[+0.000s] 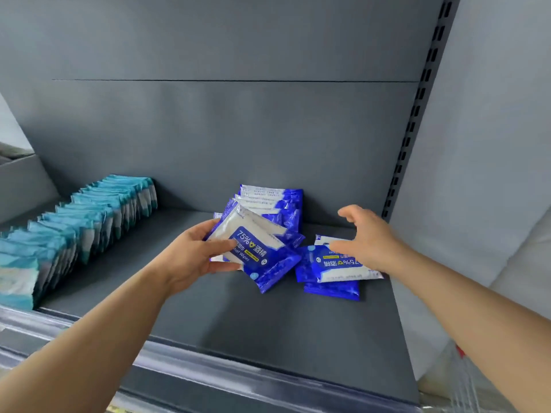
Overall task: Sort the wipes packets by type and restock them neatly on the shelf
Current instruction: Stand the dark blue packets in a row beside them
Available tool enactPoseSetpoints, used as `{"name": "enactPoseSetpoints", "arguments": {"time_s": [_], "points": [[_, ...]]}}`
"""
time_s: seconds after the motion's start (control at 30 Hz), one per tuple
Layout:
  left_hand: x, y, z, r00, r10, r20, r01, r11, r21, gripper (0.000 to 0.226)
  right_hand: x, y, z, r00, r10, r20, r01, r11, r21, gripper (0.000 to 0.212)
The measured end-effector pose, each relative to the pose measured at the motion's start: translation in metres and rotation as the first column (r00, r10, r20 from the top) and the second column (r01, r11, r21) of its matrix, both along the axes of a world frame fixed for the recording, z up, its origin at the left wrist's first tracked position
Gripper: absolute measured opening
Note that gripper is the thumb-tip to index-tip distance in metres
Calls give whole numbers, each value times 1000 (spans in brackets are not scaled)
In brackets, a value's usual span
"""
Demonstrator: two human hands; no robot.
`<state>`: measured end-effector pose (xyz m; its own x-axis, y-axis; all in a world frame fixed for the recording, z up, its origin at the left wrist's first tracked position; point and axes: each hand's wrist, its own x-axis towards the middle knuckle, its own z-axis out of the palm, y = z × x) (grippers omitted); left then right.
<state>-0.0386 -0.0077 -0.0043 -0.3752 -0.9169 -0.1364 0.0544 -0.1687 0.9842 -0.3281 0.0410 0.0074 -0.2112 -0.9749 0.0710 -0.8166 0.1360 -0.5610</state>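
My left hand (195, 253) grips a blue and white alcohol wipes packet (262, 254) by its left end, tilted over the grey shelf (238, 317). Behind it, several more blue packets (274, 201) lean upright against the back panel. To the right, two or three blue packets (331, 272) lie flat in a loose pile. My right hand (368, 236) hovers over that pile with fingers spread, holding nothing. Along the shelf's left side stands a long row of teal and white wipes packets (89, 216), upright and packed close.
A slotted black upright (417, 108) bounds the shelf on the right, with a pale wall beyond it. The shelf's front has a clear price rail (208, 368). A wire basket edge (465, 380) shows at the bottom right.
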Motion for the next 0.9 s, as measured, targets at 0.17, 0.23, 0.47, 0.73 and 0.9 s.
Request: {"name": "enactPoseSetpoints", "arguments": {"time_s": [0.17, 0.23, 0.47, 0.73, 0.9], "points": [[14, -24, 6, 974, -185, 130, 197, 977, -81, 37, 51, -4, 11, 956, 215, 199, -218, 976, -9, 45], [21, -30, 7, 956, -208, 205, 239, 962, -135, 36, 69, -7, 11, 970, 187, 157, -193, 981, 24, 31], [50, -43, 1, 899, -117, 421, 252, 926, -280, 32, 79, -2, 25, 983, 0, 183, 19, 994, -106, 11], [52, -38, -12, 869, -83, 487, 266, 909, -320, 34, 89, 2, 30, 994, -25, 102, 26, 1000, -6, 24], [41, -33, -15, 883, -15, 470, 197, 920, -340, 25, 107, -4, 18, 971, 15, 239, -23, 999, 31, 36]]}}
